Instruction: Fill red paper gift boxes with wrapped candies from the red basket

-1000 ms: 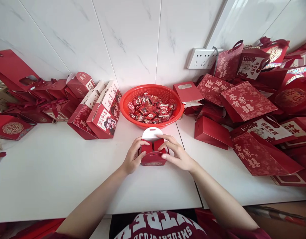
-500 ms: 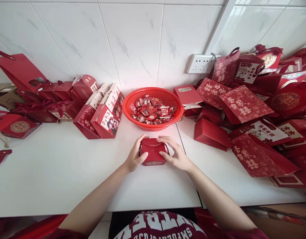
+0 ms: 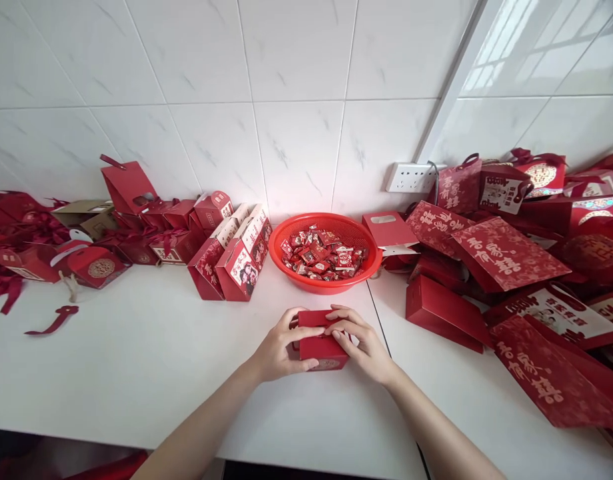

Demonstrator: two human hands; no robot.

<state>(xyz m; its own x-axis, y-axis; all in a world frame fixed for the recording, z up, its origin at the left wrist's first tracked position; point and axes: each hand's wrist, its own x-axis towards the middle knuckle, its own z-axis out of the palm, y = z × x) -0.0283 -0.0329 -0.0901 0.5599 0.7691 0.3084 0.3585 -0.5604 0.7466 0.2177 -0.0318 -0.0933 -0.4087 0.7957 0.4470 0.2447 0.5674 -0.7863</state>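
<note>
A small red gift box (image 3: 322, 348) stands on the white tabletop, with a round pale emblem low on its front. My left hand (image 3: 281, 348) grips its left side, thumb along the front and index finger stretched over the top. From the right, my right hand (image 3: 365, 347) holds the box, its fingertips resting on the top near the middle. The fingers partly hide the lid and the cord handles. Just behind the box sits a red plastic basket (image 3: 326, 289) heaped with small red-wrapped candies (image 3: 319, 253).
Printed red gift boxes (image 3: 244, 260) stand in a row left of the basket. More red boxes and bags (image 3: 511, 253) are piled at the right. A loose ribbon (image 3: 54, 321) lies on the left. A white power strip (image 3: 411, 178) is on the tiled wall.
My head view has tilted up and shifted left. Both hands have moved from the box's sides onto its top, with the left index finger and right fingertips now meeting over the lid.
</note>
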